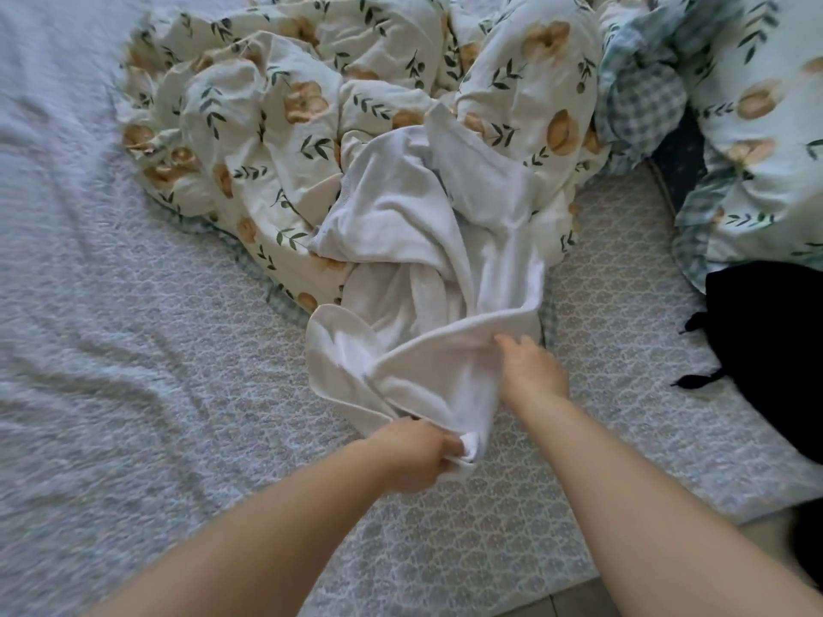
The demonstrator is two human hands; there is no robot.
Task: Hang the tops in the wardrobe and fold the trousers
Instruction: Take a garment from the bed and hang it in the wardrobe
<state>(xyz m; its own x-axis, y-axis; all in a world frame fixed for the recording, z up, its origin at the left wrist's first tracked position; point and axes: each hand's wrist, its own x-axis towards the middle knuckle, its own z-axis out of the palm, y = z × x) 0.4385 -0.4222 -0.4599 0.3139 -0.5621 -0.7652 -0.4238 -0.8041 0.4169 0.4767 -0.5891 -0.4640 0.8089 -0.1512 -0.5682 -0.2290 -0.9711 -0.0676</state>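
A crumpled white garment (414, 242) lies in the middle of the bed, partly over the bunched duvet. Its near end is drawn out toward me. My left hand (414, 452) is closed on the near tip of that white cloth. My right hand (532, 371) rests against the cloth's right edge with its fingers at the hem; I cannot tell whether it grips. A black garment (766, 345) with thin ties lies at the bed's right edge, apart from both hands.
A floral duvet (276, 118) is heaped across the far half of the bed, with a checked blue cloth (641, 95) in it. The patterned grey sheet (200, 349) covers the mattress. The bed's near edge and floor tiles (574, 598) show at the bottom right.
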